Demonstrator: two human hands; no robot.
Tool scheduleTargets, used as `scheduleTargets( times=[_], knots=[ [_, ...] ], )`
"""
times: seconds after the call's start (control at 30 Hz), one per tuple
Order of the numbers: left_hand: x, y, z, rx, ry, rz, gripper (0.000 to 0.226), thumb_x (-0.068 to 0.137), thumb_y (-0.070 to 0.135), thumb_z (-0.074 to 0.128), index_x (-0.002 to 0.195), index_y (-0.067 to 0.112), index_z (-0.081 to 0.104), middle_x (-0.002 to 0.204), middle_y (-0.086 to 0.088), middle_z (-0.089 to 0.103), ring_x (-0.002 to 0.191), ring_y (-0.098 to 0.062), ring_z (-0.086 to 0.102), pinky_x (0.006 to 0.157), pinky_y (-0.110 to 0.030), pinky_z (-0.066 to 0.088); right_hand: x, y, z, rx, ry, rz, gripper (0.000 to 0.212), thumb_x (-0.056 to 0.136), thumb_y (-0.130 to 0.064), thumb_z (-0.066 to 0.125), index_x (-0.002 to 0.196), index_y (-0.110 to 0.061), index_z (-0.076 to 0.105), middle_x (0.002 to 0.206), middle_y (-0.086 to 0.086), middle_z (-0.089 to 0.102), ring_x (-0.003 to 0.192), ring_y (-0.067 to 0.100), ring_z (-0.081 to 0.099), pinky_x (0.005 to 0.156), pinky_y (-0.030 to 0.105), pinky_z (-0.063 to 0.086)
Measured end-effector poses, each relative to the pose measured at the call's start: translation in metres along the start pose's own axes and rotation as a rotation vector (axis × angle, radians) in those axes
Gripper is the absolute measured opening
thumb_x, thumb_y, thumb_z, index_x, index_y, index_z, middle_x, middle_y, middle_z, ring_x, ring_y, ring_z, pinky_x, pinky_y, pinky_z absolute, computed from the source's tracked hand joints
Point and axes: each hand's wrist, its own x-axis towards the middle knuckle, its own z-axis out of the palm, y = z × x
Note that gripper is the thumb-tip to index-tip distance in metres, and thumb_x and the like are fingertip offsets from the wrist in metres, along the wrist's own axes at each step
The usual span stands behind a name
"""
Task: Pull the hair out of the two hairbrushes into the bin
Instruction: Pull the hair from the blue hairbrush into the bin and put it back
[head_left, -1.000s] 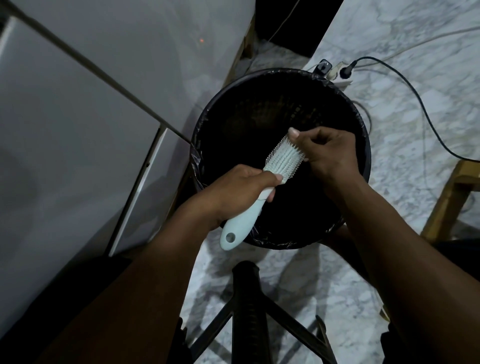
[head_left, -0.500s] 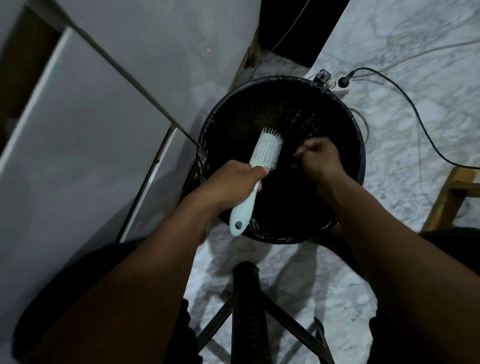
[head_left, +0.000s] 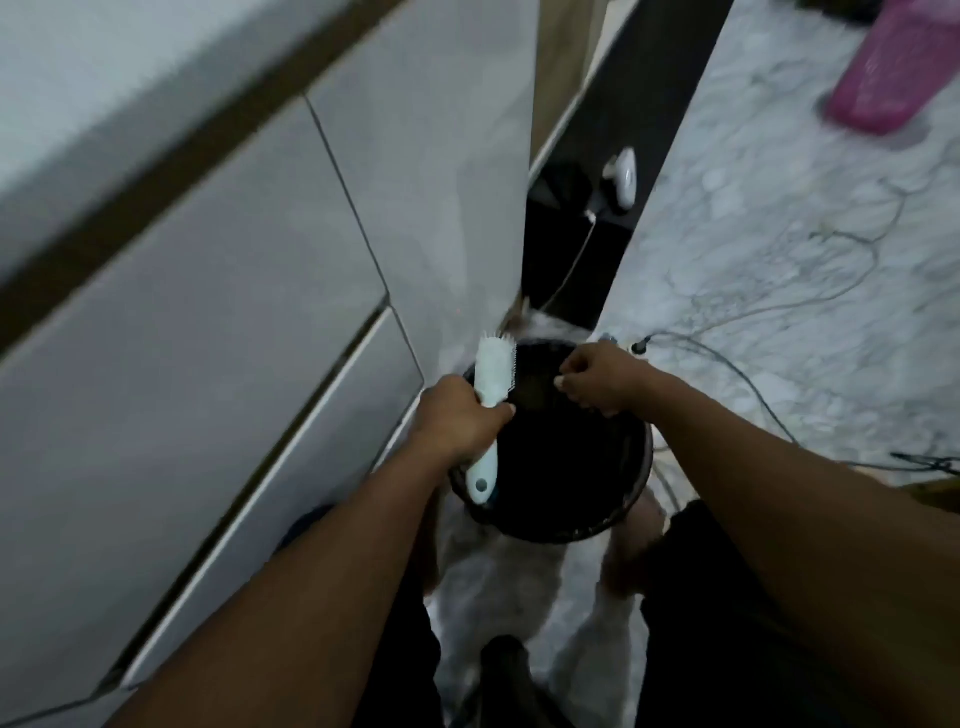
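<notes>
A pale blue-white hairbrush (head_left: 492, 375) stands nearly upright over the left rim of the black bin (head_left: 631, 499), its bristles facing right. My left hand (head_left: 457, 421) is shut around its handle, whose end (head_left: 480, 486) sticks out below my fist. My right hand (head_left: 597, 376) hovers over the bin's far side, apart from the brush, with fingers pinched together; whether hair is between them is too blurred to tell. Only one brush is in view.
Grey cabinet fronts (head_left: 234, 312) run along the left, touching the bin. A marble floor (head_left: 779, 249) holds loose cables (head_left: 737, 364), a white plug (head_left: 626, 176) and a pink basket (head_left: 893, 62) far right. A dark stool (head_left: 511, 670) stands near my legs.
My view has tilted up and back, showing more floor. The brush has turned more upright toward the bin's left rim. My right hand has drawn away from the bristles and stays pinched.
</notes>
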Motion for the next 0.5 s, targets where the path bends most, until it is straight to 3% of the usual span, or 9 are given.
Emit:
scheduleTargets(
  times=[0.1, 0.17, 0.3, 0.37, 0.43, 0.5],
  knots=[
    [-0.034, 0.047, -0.048, 0.033, 0.104, 0.107, 0.048, 0.083, 0.042, 0.075, 0.055, 0.012, 0.05, 0.053, -0.004, 0.046, 0.067, -0.028, 0.065, 0.043, -0.027, 0.029, -0.049, -0.051, -0.045, -0.02, 0.087, -0.126, 0.025, 0.094, -0.026, 0.064, 0.107, -0.005, 0.069, 0.102, 0.022, 0.073, 0.089, 0.037, 0.07, 0.071, 0.041, 0.057],
    [-0.059, 0.075, -0.083, 0.048, 0.199, 0.171, 0.048, 0.082, 0.044, 0.073, 0.056, 0.012, 0.05, 0.054, -0.001, 0.049, 0.056, -0.021, 0.057, 0.041, -0.026, 0.029, -0.087, -0.084, -0.074, -0.035, 0.167, -0.206, 0.025, 0.094, -0.026, 0.064, 0.107, -0.005, 0.068, 0.099, 0.019, 0.074, 0.083, 0.031, 0.068, 0.073, 0.042, 0.058],
    [-0.113, 0.121, -0.151, 0.054, 0.371, 0.301, 0.044, 0.082, 0.043, 0.07, 0.058, 0.009, 0.055, 0.055, -0.003, 0.052, 0.061, -0.024, 0.056, 0.045, -0.026, 0.032, -0.168, -0.143, -0.12, -0.063, 0.3, -0.345, 0.019, 0.093, -0.025, 0.062, 0.086, -0.008, 0.064, 0.081, 0.015, 0.064, 0.071, 0.025, 0.058, 0.063, 0.036, 0.053],
    [-0.142, 0.135, -0.183, 0.059, 0.462, 0.348, 0.04, 0.081, 0.04, 0.07, 0.063, 0.006, 0.059, 0.057, -0.004, 0.052, 0.062, -0.023, 0.055, 0.046, -0.028, 0.033, -0.204, -0.166, -0.135, -0.066, 0.335, -0.399, 0.024, 0.093, -0.022, 0.061, 0.089, 0.002, 0.066, 0.079, 0.016, 0.061, 0.067, 0.026, 0.054, 0.062, 0.035, 0.047],
    [-0.168, 0.143, -0.212, 0.039, 0.547, 0.368, 0.037, 0.078, 0.038, 0.069, 0.068, 0.003, 0.062, 0.059, -0.004, 0.053, 0.06, -0.021, 0.054, 0.047, -0.028, 0.035, -0.233, -0.189, -0.147, -0.07, 0.354, -0.447, 0.032, 0.095, -0.023, 0.062, 0.099, 0.008, 0.063, 0.084, 0.023, 0.062, 0.07, 0.027, 0.056, 0.064, 0.037, 0.049],
    [-0.19, 0.148, -0.24, 0.027, 0.624, 0.385, 0.039, 0.075, 0.038, 0.069, 0.068, 0.0, 0.062, 0.058, -0.005, 0.053, 0.055, -0.02, 0.052, 0.048, -0.027, 0.035, -0.259, -0.212, -0.156, -0.09, 0.368, -0.478, 0.033, 0.095, -0.027, 0.063, 0.114, 0.0, 0.063, 0.106, 0.021, 0.07, 0.083, 0.025, 0.066, 0.075, 0.041, 0.057]
  ],
)
